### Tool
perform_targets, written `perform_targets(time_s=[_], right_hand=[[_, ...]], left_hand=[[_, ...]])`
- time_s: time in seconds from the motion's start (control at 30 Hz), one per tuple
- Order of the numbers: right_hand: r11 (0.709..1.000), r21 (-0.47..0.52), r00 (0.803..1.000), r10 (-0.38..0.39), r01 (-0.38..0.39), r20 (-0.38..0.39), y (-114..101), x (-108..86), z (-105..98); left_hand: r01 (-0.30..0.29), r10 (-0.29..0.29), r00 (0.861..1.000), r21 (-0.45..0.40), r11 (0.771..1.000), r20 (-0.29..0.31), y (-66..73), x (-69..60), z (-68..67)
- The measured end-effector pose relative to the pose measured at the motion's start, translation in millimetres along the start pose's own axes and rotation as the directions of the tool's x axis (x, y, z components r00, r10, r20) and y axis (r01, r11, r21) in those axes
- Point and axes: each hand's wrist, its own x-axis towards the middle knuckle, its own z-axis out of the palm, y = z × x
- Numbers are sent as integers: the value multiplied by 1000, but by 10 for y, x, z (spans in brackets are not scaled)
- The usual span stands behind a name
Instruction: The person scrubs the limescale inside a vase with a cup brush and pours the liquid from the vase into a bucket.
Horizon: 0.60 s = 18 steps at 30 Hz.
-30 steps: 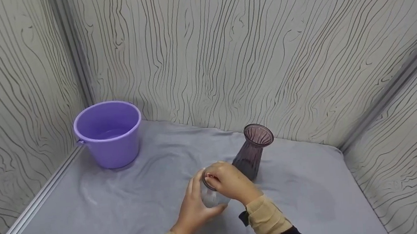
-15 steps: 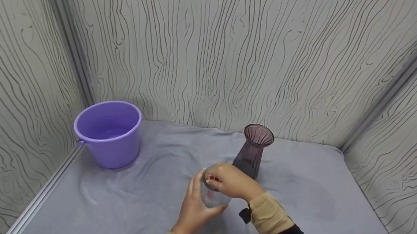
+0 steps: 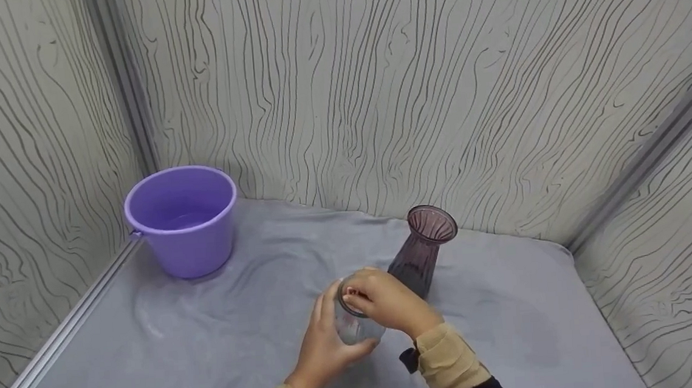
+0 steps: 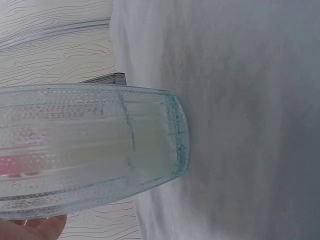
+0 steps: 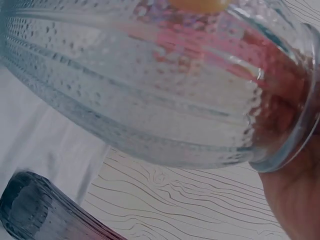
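A clear textured glass vase point(image 3: 355, 331) stands mouth-up over the grey cloth; I cannot tell whether its base touches. My left hand point(image 3: 319, 349) grips its side, fingers behind and thumb in front. My right hand point(image 3: 393, 303) is at the mouth, fingertips inside the rim, pinching a slim pink stick-like thing point(image 5: 215, 47). In the left wrist view this pink thing point(image 4: 20, 164) reaches down inside the vase point(image 4: 150, 120). A pale yellowish part shows lower down; through the glass its kind is unclear. Just behind the right hand stands a purple ribbed vase point(image 3: 416, 259).
A purple bucket point(image 3: 194, 250) stands at the back left near the corner. Grey cloth point(image 3: 496, 335) covers the table. Wood-patterned walls point(image 3: 339, 97) close off the back and both sides.
The pink thing's visible part shifts slightly within the clear vase between frames, and my right hand moves a little at the rim. The left hand keeps its grip.
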Motion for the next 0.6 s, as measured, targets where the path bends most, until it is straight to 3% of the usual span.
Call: perform_targets(time_s=[0.17,0.47,0.6], right_hand=[[998,-41,999,-51,50,-11,-7,3,22],[995,-90,999,-28,31,34,-39,3,10],[997,-66,998,-29,32,50,-53,21,-13]], left_hand=[[-13,13,1000,18,1000,-12,2,8,2],[-27,27,999,36,999,-18,-1,14,4],[-22,23,1000,38,999,-21,-6,13,1]])
